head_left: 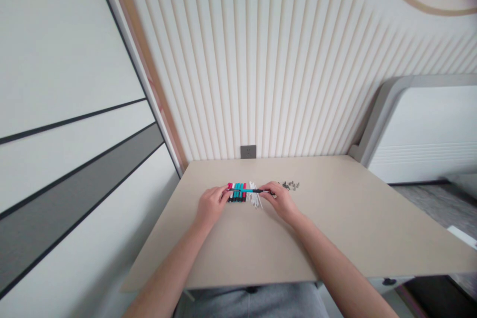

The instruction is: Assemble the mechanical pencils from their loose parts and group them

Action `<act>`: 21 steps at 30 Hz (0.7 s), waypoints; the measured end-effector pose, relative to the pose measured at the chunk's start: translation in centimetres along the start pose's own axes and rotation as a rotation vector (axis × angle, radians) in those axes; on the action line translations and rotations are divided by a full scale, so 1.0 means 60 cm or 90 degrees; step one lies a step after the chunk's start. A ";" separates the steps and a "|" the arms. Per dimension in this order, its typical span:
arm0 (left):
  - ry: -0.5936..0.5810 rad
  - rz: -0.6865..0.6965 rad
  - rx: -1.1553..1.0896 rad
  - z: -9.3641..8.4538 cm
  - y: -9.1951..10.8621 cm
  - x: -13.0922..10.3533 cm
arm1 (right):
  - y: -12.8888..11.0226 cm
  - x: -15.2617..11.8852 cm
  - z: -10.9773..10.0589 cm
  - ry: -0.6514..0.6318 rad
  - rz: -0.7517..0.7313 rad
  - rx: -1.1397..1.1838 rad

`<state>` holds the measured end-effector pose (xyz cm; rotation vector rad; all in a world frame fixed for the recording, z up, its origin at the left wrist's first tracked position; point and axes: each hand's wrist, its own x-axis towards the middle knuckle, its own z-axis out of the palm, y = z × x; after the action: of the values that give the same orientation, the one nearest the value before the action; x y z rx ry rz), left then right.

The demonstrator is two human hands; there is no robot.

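Note:
A teal and black pen (247,190) is held level above the table, stretched between both hands. My left hand (212,204) pinches its left end with thumb and fingertips. At the other end, the black tip side, my right hand (283,201) is closed on the pen. Below it lies a row of red and teal pen barrels (239,198) with black ends, side by side. Just right of them is a loose bunch of thin white sticks (255,200), like pen refills. Small dark parts (290,185) are scattered beyond my right hand, too small to make out.
The pale beige table (354,223) reaches a ribbed white wall (238,59) with a dark socket (248,151). A white cabinet (74,169) with dark strips stands close on the left. A grey and white headboard (421,129) is at the right.

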<state>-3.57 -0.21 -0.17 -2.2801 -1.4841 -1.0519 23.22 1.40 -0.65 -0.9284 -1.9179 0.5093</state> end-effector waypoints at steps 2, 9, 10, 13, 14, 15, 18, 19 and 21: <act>0.007 -0.011 0.003 0.002 0.000 0.000 | 0.000 0.000 0.002 0.002 0.003 0.006; 0.024 0.012 -0.044 0.016 0.001 -0.007 | 0.004 -0.002 0.008 0.021 0.003 0.015; 0.029 0.013 -0.052 0.017 0.001 -0.008 | 0.006 -0.002 0.009 0.031 0.006 0.016; 0.042 -0.003 -0.062 0.022 0.002 -0.010 | 0.009 -0.003 0.015 0.056 0.012 0.017; 0.046 -0.010 -0.062 0.023 0.002 -0.011 | 0.010 -0.004 0.017 0.060 0.011 0.017; 0.049 -0.016 -0.061 0.024 0.002 -0.011 | 0.009 -0.004 0.019 0.062 0.010 0.018; 0.050 -0.024 -0.058 0.026 0.001 -0.013 | 0.006 -0.004 0.022 0.065 0.007 0.018; 0.048 -0.024 -0.056 0.027 0.001 -0.014 | 0.005 -0.004 0.022 0.067 0.006 0.018; 0.045 -0.014 -0.052 0.027 0.002 -0.015 | 0.003 -0.003 0.021 0.072 0.003 0.016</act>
<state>-2.95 -0.04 -1.89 -2.2599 -1.4676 -1.2076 22.27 1.40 -1.53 -0.9253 -1.8035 0.4724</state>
